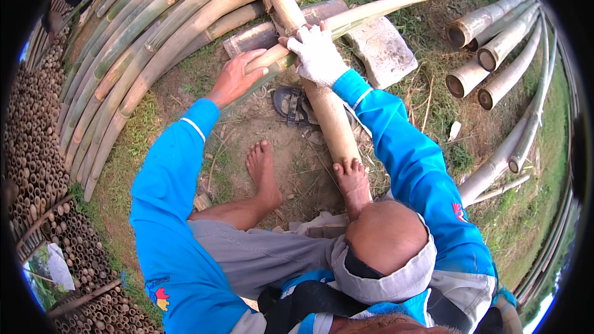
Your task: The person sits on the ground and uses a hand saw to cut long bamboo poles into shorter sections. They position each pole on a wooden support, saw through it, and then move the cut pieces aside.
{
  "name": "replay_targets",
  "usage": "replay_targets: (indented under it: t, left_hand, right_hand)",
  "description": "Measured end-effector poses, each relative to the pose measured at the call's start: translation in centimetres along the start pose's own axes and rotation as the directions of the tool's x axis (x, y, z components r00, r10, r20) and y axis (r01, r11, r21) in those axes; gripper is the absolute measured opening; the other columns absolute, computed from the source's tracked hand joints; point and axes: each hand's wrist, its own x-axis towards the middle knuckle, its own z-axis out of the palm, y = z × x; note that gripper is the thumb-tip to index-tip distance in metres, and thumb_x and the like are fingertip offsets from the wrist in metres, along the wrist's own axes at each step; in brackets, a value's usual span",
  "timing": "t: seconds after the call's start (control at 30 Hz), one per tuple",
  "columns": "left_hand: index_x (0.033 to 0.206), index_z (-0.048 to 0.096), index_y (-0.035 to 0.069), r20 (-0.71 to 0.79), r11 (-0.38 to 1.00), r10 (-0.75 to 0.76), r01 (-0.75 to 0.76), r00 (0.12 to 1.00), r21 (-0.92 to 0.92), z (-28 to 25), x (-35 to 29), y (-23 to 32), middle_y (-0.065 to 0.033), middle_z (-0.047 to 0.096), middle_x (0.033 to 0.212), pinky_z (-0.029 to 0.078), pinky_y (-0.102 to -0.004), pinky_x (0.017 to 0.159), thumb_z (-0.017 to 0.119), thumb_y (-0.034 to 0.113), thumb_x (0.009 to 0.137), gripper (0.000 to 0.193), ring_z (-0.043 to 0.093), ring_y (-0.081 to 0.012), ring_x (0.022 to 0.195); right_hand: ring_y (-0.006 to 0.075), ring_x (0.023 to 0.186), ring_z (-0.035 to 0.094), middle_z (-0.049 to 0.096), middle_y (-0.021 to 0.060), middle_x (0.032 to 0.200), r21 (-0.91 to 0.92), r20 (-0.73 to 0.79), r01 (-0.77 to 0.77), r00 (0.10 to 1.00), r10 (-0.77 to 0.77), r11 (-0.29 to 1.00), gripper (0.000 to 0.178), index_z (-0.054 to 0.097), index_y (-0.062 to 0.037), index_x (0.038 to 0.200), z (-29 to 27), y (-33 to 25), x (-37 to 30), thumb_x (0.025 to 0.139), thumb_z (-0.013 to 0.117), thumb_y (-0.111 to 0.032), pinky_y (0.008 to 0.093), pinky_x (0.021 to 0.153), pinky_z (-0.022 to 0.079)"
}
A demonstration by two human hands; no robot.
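A long pale bamboo pole runs from between my hands toward the upper right, with a greener edge along its near side. My right hand, in a white work glove, is closed around it. My bare left hand grips its near end, the fingers stretched over the top and side. Beneath the pole lies a thick bamboo log, pointing away from me, and my right foot presses on its near end. No tool shows in either hand; the right palm's underside is hidden.
Bent rows of long bamboo poles lie at the upper left. A flat stone block sits beyond my right hand. Cut bamboo poles point inward at the right. A dark sandal lies beside the log. Stacked bamboo ends fill the far left.
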Motion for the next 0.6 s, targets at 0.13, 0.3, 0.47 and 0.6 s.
replay_targets:
  t: [0.13,0.3,0.47,0.6]
  left_hand:
    - [0.134,0.075,0.010,-0.049,0.986,-0.071,0.078,0.996,0.145,-2.3,-3.5,-2.1,-0.0190,0.063,0.133,0.053,-0.0493,0.107,0.087,0.031,0.088,0.051,0.064,-0.0370,0.123]
    - [0.140,0.066,0.001,0.035,0.959,-0.285,0.284,0.958,0.016,-5.5,-11.4,-3.7,-0.0204,0.076,0.125,0.055,-0.0449,0.102,0.087,0.031,0.088,0.063,0.072,-0.0329,0.117]
    - [0.126,0.067,0.004,-0.090,0.897,-0.360,0.371,0.929,0.240,-5.8,-17.1,-3.9,-0.0230,0.074,0.117,0.056,-0.0511,0.089,0.088,0.043,0.087,0.059,0.072,-0.0429,0.107]
    - [0.121,0.066,0.004,-0.237,0.909,-0.203,0.273,0.950,0.316,-4.4,-17.8,-5.0,-0.0210,0.070,0.108,0.053,-0.0542,0.082,0.081,0.047,0.094,0.053,0.069,-0.0460,0.099]
  right_hand:
    - [0.0367,0.120,0.056,0.056,0.0116,0.115,0.053,0.031,0.017,0.999,-0.019,0.998,0.073,0.064,-0.0230,0.139,0.3,0.1,0.0,0.069,0.083,-0.020,0.0705,0.117,0.034]
    - [0.0373,0.118,0.056,0.056,0.0105,0.111,0.132,0.031,0.074,0.996,-0.078,0.989,0.077,0.066,-0.0221,0.133,0.4,0.5,0.4,0.059,0.087,-0.024,0.0705,0.117,0.034]
    - [0.0378,0.119,0.053,0.056,0.0127,0.118,0.102,0.098,0.099,0.989,-0.109,0.990,0.078,0.065,-0.0228,0.137,0.1,0.0,0.6,0.063,0.087,-0.025,0.0674,0.118,0.036]
    - [0.0379,0.116,0.054,0.056,0.0130,0.118,0.238,0.111,0.130,0.981,-0.160,0.962,0.067,0.067,-0.0227,0.137,-0.6,1.3,0.7,0.072,0.081,-0.025,0.0664,0.116,0.038]
